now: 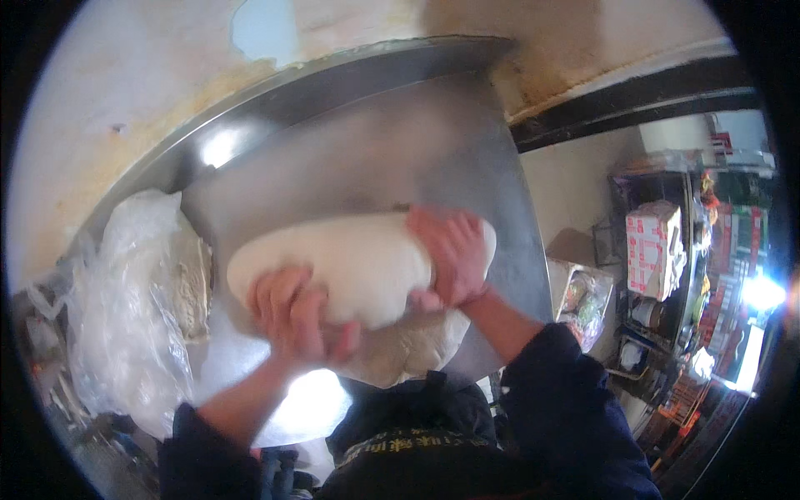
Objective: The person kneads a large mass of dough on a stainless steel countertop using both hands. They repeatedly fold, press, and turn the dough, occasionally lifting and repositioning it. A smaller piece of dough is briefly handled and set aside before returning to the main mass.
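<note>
A large, smooth mass of pale dough point(356, 256) lies across the metal worktop point(350, 156) before me. My left hand point(290, 312) grips its near left side with bent fingers, slightly blurred. On the right end, my right hand point(453, 256) wraps over the top, its thumb at the near side. Below the hands, a rougher dough fold point(406, 353) hangs towards my dark apron point(412, 450), close to the front edge. Whether this fold is one piece with the large mass cannot be told. The dough's underside is hidden.
A clear plastic bag point(131, 306) partly covers a floury slab, perhaps dough point(195, 281), at the left. Behind the worktop rises a stained wall point(156, 81). To the right stand an open box of bagged goods point(581, 300) and shelves with a wrapped carton point(653, 250).
</note>
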`<state>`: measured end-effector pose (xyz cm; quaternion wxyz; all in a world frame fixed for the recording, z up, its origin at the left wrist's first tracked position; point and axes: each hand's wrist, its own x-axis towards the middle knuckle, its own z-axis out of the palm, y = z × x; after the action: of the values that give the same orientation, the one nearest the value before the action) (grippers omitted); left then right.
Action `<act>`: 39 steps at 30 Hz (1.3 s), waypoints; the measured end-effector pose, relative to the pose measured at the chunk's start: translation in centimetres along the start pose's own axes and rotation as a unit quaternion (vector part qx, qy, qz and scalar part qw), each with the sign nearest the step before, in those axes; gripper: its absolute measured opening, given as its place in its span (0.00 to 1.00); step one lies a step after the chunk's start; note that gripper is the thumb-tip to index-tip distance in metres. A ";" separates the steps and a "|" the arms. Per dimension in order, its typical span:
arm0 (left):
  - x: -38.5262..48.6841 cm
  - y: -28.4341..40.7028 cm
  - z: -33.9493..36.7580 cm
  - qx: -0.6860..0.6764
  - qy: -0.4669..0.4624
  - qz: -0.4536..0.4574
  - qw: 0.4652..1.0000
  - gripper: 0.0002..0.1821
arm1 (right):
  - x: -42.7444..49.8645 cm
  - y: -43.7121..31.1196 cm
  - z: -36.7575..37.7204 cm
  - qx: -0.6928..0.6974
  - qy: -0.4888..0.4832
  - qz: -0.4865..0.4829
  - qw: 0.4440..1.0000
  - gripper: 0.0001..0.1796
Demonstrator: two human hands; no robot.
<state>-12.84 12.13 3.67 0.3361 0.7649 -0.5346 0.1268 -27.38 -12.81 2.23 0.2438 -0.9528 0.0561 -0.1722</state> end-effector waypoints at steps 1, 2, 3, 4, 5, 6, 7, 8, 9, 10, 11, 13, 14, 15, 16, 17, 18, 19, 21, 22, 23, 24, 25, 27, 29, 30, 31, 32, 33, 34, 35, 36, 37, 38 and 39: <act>1.6 -1.6 1.5 0.038 0.007 0.025 0.999 0.24 | 1.5 1.3 0.5 0.004 0.003 0.009 1.000 0.41; 4.1 -2.7 2.9 0.017 -0.014 -0.065 0.998 0.26 | 3.4 2.9 0.7 -0.003 0.008 0.018 1.000 0.38; 6.9 -4.1 4.6 0.023 -0.011 -0.146 0.989 0.25 | 5.2 4.6 1.8 -0.008 0.057 0.026 0.998 0.33; 9.4 -5.2 6.0 0.025 -0.011 -0.230 0.973 0.25 | 6.5 5.9 2.8 -0.010 0.102 0.039 0.994 0.29; 12.9 -6.2 6.6 0.004 -0.091 -0.328 0.940 0.24 | 8.0 7.0 2.9 0.014 0.110 0.074 0.991 0.26; 15.2 -6.9 5.8 -0.009 -0.158 -0.428 0.890 0.24 | 10.0 7.7 3.2 0.046 0.117 0.098 0.987 0.23; 15.1 -6.7 5.8 0.014 -0.133 -0.413 0.901 0.25 | 11.0 8.3 3.4 0.028 0.092 0.133 0.986 0.23; 14.4 -6.5 5.9 0.039 -0.108 -0.398 0.910 0.26 | 11.8 8.6 3.8 0.009 0.067 0.166 0.984 0.23; 13.2 -6.0 6.6 0.052 -0.092 -0.387 0.916 0.27 | 11.3 9.0 4.1 -0.019 0.031 0.206 0.978 0.23; 10.6 -3.6 5.6 0.074 -0.097 -0.317 0.941 0.31 | 8.9 7.7 3.2 0.026 -0.103 0.263 0.959 0.24; 7.6 -0.5 2.9 0.067 -0.104 -0.262 0.957 0.30 | 4.8 6.6 2.9 -0.004 -0.092 0.180 0.979 0.27; 2.1 6.5 -4.5 0.045 -0.157 -0.175 0.971 0.32 | -2.4 -0.5 -5.1 -0.040 -0.081 -0.003 0.996 0.35; 0.0 9.7 -7.3 0.063 -0.178 -0.175 0.966 0.34 | -5.1 -2.5 -8.4 -0.005 -0.137 -0.061 0.989 0.40; -3.3 11.5 -8.8 0.004 -0.132 -0.183 0.974 0.34 | -6.2 -3.5 -10.3 0.036 -0.189 -0.122 0.974 0.45; -4.0 12.8 -9.1 0.015 -0.082 -0.203 0.976 0.32 | -5.8 -3.7 -10.9 0.015 -0.196 -0.144 0.970 0.50; -4.4 14.0 -9.1 0.026 -0.033 -0.222 0.974 0.30 | -4.6 -3.9 -10.9 -0.005 -0.203 -0.165 0.965 0.55; -3.5 13.9 -8.8 0.079 -0.063 -0.183 0.978 0.31 | -3.3 -4.0 -10.7 -0.017 -0.212 -0.193 0.958 0.61; -1.5 12.1 -7.6 0.121 -0.089 -0.130 0.980 0.33 | -2.1 -2.7 -9.2 0.097 -0.266 -0.164 0.945 0.61; 0.5 9.5 -5.1 0.171 -0.062 -0.100 0.978 0.36 | 1.2 -0.2 -6.9 0.260 -0.366 -0.036 0.893 0.60; 2.1 7.2 -3.6 0.147 -0.106 -0.146 0.973 0.35 | 2.1 0.3 -6.9 0.301 -0.412 0.074 0.857 0.59; 3.5 5.8 -2.4 0.114 -0.154 -0.190 0.963 0.34 | 1.8 0.2 -6.8 0.338 -0.389 0.119 0.849 0.59; 4.7 5.5 -1.5 0.107 -0.189 -0.207 0.954 0.33 | 1.5 0.2 -6.6 0.374 -0.365 0.163 0.837 0.58; 5.7 5.2 -1.2 0.105 -0.223 -0.228 0.942 0.32 | 1.2 0.1 -5.9 0.410 -0.343 0.200 0.821 0.57; 4.2 5.0 -1.6 0.100 -0.170 -0.210 0.958 0.31 | -1.7 -0.8 -4.7 0.188 -0.268 0.111 0.938 0.59; -0.8 7.9 -1.4 0.069 -0.004 -0.111 0.991 0.33 | -8.4 -4.6 -5.6 0.051 -0.138 0.029 0.989 0.59; -2.9 9.1 -2.1 0.044 0.045 -0.079 0.995 0.35 | -12.0 -6.5 -5.6 -0.012 -0.067 0.006 0.998 0.61; -5.9 9.4 -3.4 0.046 0.054 -0.074 0.995 0.35 | -14.6 -8.4 -3.9 -0.058 0.003 -0.026 0.998 0.62; -9.1 9.5 -4.3 0.047 0.062 -0.068 0.995 0.35 | -16.2 -10.1 -1.7 -0.068 0.047 -0.043 0.996 0.62; -12.1 9.8 -5.0 0.045 0.070 -0.065 0.994 0.34 | -17.9 -11.9 0.2 -0.079 0.088 -0.060 0.991 0.62; -14.1 9.7 -4.9 0.041 0.079 -0.067 0.994 0.34 | -19.4 -13.0 1.0 -0.099 0.135 -0.073 0.983 0.62; -16.1 9.5 -4.5 0.038 0.086 -0.069 0.993 0.34 | -21.0 -13.8 1.0 -0.108 0.110 -0.061 0.986 0.62; -16.4 9.1 -5.0 0.042 0.098 -0.062 0.992 0.34 | -21.5 -14.7 1.2 -0.116 0.097 -0.052 0.987 0.62; -16.8 9.0 -5.4 0.052 0.080 -0.074 0.993 0.35 | -21.7 -15.5 1.4 -0.122 0.083 -0.044 0.988 0.62; -17.3 9.1 -6.0 0.064 0.062 -0.087 0.992 0.35 | -21.4 -15.9 1.0 -0.069 0.087 -0.063 0.992 0.55; -17.3 9.5 -5.8 0.066 0.053 -0.101 0.991 0.35 | -20.8 -15.5 -0.5 -0.043 0.071 -0.082 0.993 0.52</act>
<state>-27.31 26.68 1.96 0.3237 0.8279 -0.4264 0.1674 -46.62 4.50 3.91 0.1832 -0.9491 0.0024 -0.2563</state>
